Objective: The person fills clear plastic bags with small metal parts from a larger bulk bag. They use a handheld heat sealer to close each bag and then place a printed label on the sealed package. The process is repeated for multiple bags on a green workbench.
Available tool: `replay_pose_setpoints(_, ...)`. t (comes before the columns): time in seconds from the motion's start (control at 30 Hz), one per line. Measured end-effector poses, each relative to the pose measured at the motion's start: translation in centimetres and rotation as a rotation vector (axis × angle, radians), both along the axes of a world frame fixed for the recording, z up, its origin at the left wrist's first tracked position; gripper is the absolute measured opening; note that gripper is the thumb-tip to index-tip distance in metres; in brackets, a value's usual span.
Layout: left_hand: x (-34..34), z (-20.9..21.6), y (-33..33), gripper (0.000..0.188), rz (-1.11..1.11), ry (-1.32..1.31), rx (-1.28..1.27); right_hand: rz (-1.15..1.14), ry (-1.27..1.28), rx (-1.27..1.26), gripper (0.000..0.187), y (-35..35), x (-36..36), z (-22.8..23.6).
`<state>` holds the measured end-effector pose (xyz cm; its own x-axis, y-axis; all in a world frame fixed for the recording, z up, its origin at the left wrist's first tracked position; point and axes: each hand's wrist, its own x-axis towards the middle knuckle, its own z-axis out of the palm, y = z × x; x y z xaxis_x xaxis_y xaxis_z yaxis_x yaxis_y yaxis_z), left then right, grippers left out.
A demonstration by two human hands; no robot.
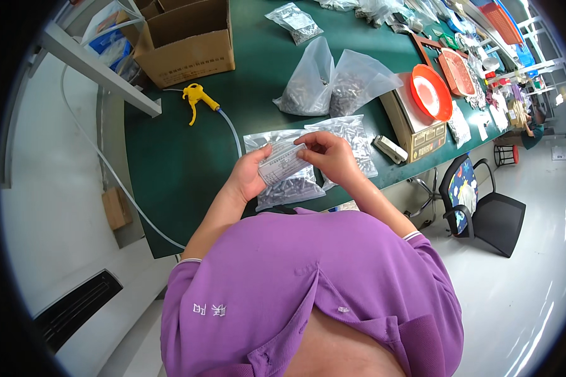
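Note:
Between my hands is a white printed label [282,162], held above a clear plastic bag [289,190] of small metal parts that lies flat on the green table. My left hand [249,173] grips the label's left edge with thumb and fingers. At its upper right corner, my right hand [327,154] pinches the label with bent fingers. A second flat bag of metal parts [357,143] lies just beyond my right hand. Farther back stand two open plastic bags, a left one [307,88] and a right one [358,85], each with grey metal pieces inside.
A yellow air blow gun [198,100] with a hose lies left, near a cardboard box [185,47]. To the right are a red round tray [431,93] on a boxed scale and a small pale device [390,149]. An office chair [481,204] stands beside the table [182,182].

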<state>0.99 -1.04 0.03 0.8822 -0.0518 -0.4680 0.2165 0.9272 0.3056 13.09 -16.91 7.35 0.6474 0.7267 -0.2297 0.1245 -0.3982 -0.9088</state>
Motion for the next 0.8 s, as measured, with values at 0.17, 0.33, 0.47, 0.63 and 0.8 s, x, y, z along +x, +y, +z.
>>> replay_pose_setpoints(0.17, 0.0, 0.4, 0.1, 0.044, -0.010, -0.036, -0.021, 0.050, -0.256, 0.146, 0.022, -0.3, -0.4, -0.3)
replay_pose_setpoints(0.33, -0.1, 0.2, 0.1, 0.043, 0.027, -0.028, -0.011, 0.079, -0.389, 0.228, 0.021, -0.3, -0.5, -0.5)
replay_pose_setpoints(0.47, 0.0, 0.7, -0.1, 0.043, 0.051, 0.002, 0.020, 0.046, -0.354, 0.248, 0.019, -0.4, -0.6, -1.0)
replay_pose_setpoints(0.63, 0.1, 1.1, -0.3, 0.043, 0.050, -0.024, 0.061, -0.067, -0.149, 0.229, 0.018, -0.3, -0.8, -0.9)
replay_pose_setpoints(0.8, 0.0, 1.1, -0.5, 0.042, 0.063, -0.034, 0.097, -0.035, -0.238, 0.164, 0.018, -0.5, -0.7, -0.6)
